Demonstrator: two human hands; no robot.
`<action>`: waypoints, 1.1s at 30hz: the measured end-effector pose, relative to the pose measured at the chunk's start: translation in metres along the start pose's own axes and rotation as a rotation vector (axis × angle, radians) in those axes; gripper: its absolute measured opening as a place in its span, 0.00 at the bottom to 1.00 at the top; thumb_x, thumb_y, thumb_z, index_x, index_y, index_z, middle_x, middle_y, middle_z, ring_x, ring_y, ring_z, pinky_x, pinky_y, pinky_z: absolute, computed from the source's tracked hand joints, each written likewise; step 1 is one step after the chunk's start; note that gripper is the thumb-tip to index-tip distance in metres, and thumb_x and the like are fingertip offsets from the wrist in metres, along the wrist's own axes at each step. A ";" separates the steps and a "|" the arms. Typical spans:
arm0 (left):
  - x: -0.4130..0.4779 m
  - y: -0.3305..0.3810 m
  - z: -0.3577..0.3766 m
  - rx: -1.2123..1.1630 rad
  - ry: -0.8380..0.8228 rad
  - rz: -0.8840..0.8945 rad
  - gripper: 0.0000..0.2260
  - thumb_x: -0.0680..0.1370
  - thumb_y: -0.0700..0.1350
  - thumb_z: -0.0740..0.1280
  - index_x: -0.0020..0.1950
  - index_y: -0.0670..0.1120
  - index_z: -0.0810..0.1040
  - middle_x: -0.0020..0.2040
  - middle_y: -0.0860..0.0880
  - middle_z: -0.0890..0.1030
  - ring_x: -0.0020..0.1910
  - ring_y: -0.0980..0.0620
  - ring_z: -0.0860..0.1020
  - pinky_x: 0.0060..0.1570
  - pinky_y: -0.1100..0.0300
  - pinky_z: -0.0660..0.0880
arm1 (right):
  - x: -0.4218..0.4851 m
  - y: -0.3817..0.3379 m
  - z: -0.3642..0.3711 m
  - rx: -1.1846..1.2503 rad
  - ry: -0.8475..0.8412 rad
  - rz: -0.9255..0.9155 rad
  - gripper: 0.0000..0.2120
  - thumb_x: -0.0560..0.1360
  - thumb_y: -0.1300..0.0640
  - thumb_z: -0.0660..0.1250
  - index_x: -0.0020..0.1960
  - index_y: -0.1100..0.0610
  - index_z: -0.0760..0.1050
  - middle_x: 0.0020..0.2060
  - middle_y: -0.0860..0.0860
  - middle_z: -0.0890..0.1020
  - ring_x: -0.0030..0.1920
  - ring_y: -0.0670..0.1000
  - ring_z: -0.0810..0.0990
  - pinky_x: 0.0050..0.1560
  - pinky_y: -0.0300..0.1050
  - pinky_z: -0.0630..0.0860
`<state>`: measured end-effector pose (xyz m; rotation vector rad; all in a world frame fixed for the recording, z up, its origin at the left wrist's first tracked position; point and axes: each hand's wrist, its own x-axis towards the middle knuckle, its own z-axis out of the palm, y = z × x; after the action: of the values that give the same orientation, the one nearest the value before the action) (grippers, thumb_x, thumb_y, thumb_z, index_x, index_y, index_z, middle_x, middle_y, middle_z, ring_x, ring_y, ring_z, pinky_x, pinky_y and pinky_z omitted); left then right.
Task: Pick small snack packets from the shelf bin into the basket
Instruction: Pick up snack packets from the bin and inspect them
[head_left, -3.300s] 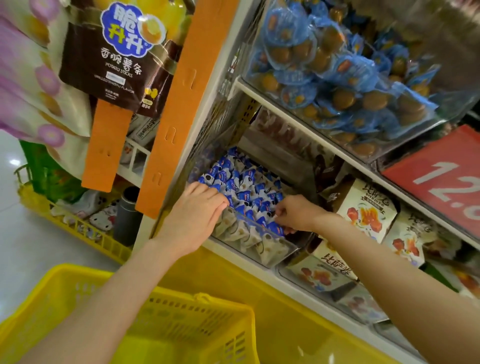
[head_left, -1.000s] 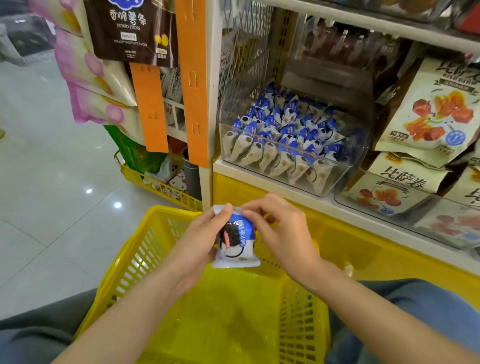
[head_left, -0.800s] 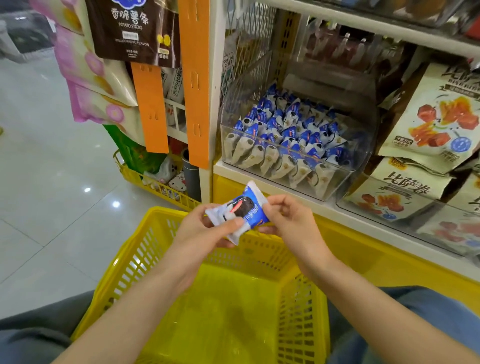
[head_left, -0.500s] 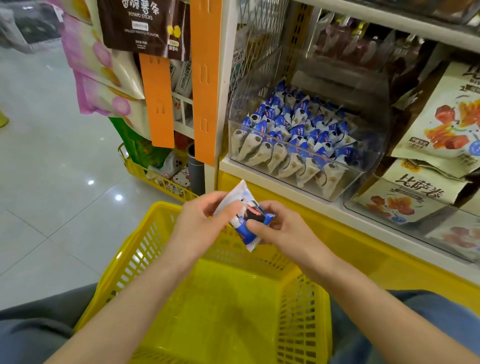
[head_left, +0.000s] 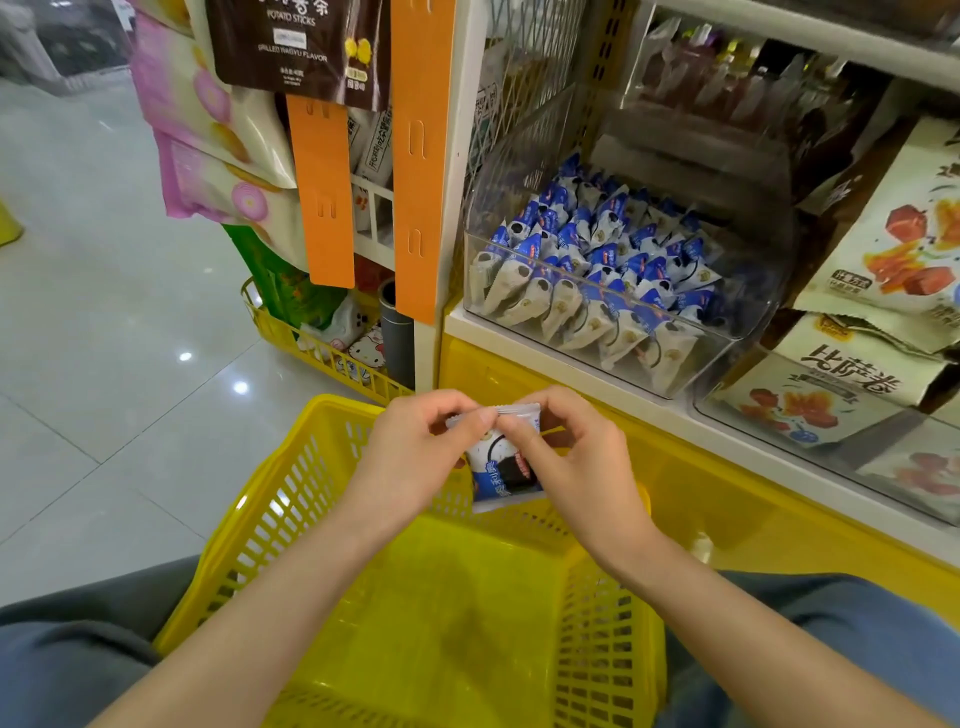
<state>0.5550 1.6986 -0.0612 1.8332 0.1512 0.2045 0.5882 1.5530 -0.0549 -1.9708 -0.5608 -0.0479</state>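
Print on the shelf goods
Brown bag (head_left: 301, 47), 11 o'clock: "POTATO STICKS", "GRILLED WAGYU FLAVOR"; cream pouch (head_left: 831, 387), 3 o'clock: "比萨卷".

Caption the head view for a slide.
The left hand and right hand pinch a blue-and-white snack packet by its top seam over the yellow basket, below the clear shelf bin.

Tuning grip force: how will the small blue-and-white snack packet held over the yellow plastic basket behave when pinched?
Probably light: the small blue-and-white snack packet hangs from its crimped top seam, pinched by fingertips of the left hand and right hand. Likely pliable film, though puffed enough to hold shape. Smooth wrapper, so possibly slippery.
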 end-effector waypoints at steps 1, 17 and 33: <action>-0.001 0.001 0.001 -0.019 0.010 -0.017 0.10 0.75 0.44 0.67 0.35 0.54 0.78 0.31 0.56 0.79 0.33 0.58 0.75 0.37 0.54 0.75 | -0.001 0.000 0.000 -0.039 0.021 -0.026 0.03 0.74 0.53 0.68 0.45 0.52 0.78 0.39 0.46 0.80 0.41 0.44 0.78 0.41 0.42 0.75; 0.001 0.009 -0.009 -0.664 0.086 -0.340 0.12 0.76 0.40 0.65 0.59 0.44 0.77 0.50 0.45 0.84 0.47 0.52 0.82 0.46 0.59 0.79 | -0.005 -0.001 -0.003 -0.251 -0.089 -0.475 0.11 0.76 0.51 0.62 0.49 0.56 0.80 0.49 0.47 0.79 0.54 0.46 0.74 0.56 0.39 0.70; -0.004 0.004 0.003 -0.298 0.094 -0.209 0.14 0.74 0.38 0.68 0.57 0.51 0.74 0.53 0.50 0.79 0.48 0.52 0.79 0.38 0.68 0.75 | 0.014 -0.006 -0.006 0.518 -0.032 0.544 0.18 0.75 0.62 0.65 0.63 0.62 0.68 0.55 0.56 0.78 0.48 0.50 0.80 0.47 0.38 0.78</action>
<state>0.5519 1.6936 -0.0587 1.5003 0.3576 0.1570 0.5995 1.5548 -0.0433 -1.5535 -0.0273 0.4277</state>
